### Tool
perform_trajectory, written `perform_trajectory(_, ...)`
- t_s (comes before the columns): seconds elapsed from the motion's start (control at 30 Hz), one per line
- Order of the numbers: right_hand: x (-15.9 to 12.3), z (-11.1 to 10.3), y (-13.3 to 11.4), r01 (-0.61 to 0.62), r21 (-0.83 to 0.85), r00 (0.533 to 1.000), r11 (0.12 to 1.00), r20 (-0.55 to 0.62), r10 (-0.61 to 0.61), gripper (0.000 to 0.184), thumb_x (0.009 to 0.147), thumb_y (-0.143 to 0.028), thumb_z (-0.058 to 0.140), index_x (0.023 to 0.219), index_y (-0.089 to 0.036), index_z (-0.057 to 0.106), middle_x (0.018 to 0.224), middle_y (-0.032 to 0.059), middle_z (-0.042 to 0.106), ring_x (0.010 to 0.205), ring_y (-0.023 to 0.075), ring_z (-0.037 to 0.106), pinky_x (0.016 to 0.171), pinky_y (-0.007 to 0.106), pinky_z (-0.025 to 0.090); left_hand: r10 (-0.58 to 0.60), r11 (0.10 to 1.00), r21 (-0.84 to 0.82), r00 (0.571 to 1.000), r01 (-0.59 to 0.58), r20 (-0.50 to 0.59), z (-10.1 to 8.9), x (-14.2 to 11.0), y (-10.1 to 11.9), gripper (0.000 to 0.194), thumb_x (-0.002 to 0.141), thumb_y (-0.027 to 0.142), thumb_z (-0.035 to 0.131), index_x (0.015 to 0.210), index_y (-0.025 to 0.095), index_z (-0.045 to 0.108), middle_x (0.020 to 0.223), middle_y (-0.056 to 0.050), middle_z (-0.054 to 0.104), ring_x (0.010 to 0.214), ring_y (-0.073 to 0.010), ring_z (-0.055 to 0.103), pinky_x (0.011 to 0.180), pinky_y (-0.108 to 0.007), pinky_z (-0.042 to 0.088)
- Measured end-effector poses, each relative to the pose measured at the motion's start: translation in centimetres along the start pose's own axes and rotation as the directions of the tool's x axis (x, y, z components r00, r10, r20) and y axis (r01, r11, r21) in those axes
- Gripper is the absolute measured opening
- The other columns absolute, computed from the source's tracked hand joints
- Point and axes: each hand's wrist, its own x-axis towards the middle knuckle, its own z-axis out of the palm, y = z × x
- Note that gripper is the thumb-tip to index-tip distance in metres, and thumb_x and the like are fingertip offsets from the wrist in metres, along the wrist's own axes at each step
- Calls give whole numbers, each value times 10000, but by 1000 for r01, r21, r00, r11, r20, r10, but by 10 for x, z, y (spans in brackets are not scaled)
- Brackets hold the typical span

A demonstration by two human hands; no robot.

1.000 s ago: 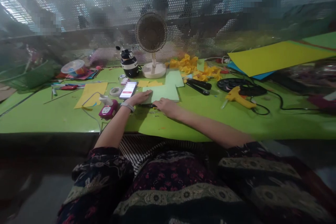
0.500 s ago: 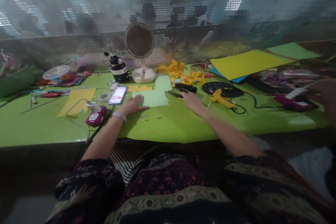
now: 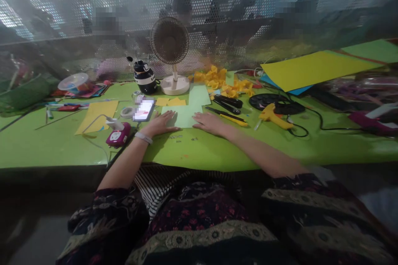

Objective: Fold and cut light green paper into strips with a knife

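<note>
A pale green sheet of paper [image 3: 185, 118] lies flat on the green table. On its left part rests my left hand [image 3: 162, 123], fingers stretched out. My right hand [image 3: 210, 123] lies open with its fingertips on the sheet's right edge. Just right of that hand are a yellow utility knife [image 3: 234, 120] and a black stapler [image 3: 229, 101]. A second pale green piece [image 3: 199, 94] lies behind the sheet. Beside my left hand is a phone [image 3: 144, 109] with a lit screen, and a roll of tape [image 3: 127, 112].
A small fan [image 3: 175, 85] and a dark bottle [image 3: 145, 79] stand at the back, near orange paper flowers [image 3: 214, 76]. To the right lie a yellow glue gun [image 3: 275, 116] and a black palette [image 3: 264, 102]. A purple power socket [image 3: 118, 136] sits front left.
My right hand has moved left from beside the stapler and utility knife onto the green sheet's right edge. The left hand stays on the sheet. The view has shifted slightly.
</note>
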Motion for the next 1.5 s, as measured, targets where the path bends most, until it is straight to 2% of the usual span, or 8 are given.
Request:
perform_trajectory(0.13,-7,-3,-5,4,40,1000,999,0,-4,513,1104,-458,460,1518,-194,610,1614,140,500,1525,309,464,1248,570,371,-10,1000,12,1000,10,-5,2,4,-1,989,952,765,523,1714,200,241,1768,-146,225,1635,-348,219,1329,-543,102)
perform_trajectory(0.33,-10,-12,-8,49,-15,999,999,-3,-49,565,1071,-503,543,1519,-163,603,1579,156,549,1479,303,524,1228,527,400,-25,1000,7,999,25,-47,2,6,0,992,927,792,561,1677,179,345,1742,-161,310,1596,-359,327,1305,-481,261)
perform_trajectory(0.43,-10,-14,-11,80,-71,997,994,-16,-82,431,1100,-389,501,1392,-150,709,1475,154,664,1365,281,631,1134,460,486,-44,999,2,996,45,-73,0,5,4,958,921,804,569,1635,181,430,1716,-161,370,1565,-362,388,1282,-482,322)
perform_trajectory(0.57,-9,-16,-14,156,-99,986,983,-42,-161,392,1074,-408,555,1291,-150,755,1350,154,746,1184,281,713,957,410,549,-54,999,-1,992,54,-117,-3,4,7,846,939,760,597,1561,190,543,1648,-164,488,1504,-386,477,1232,-503,412)
perform_trajectory(0.77,-5,-13,-17,170,-106,983,980,-57,-176,343,1086,-363,502,1124,-196,799,1106,98,810,981,234,711,812,343,503,-16,1000,-18,986,13,-169,-2,2,4,724,965,700,603,1499,210,612,1591,-125,570,1476,-343,519,1226,-460,426)
perform_trajectory(0.93,-5,-14,-22,126,-61,988,990,-77,-130,368,1098,-321,458,1095,-179,797,1072,103,806,909,216,690,770,320,452,86,995,-29,981,-93,-175,0,2,5,753,909,714,676,1487,234,628,1573,-97,594,1461,-323,540,1241,-445,418)
perform_trajectory(1.17,-7,-16,-23,106,-9,988,994,-109,-106,370,1089,-294,455,1129,-153,795,1104,110,809,892,207,683,741,310,445,92,995,-28,983,-97,-159,1,8,3,573,974,618,667,1449,298,662,1568,-45,603,1451,-273,560,1253,-401,415)
perform_trajectory(1.5,-7,-14,-25,83,-7,992,997,-98,-83,404,1068,-297,416,952,-147,772,943,92,794,757,186,629,649,303,378,85,995,-38,982,-93,-168,5,11,1,490,1053,538,569,1454,273,663,1552,-71,616,1437,-291,571,1224,-438,450)
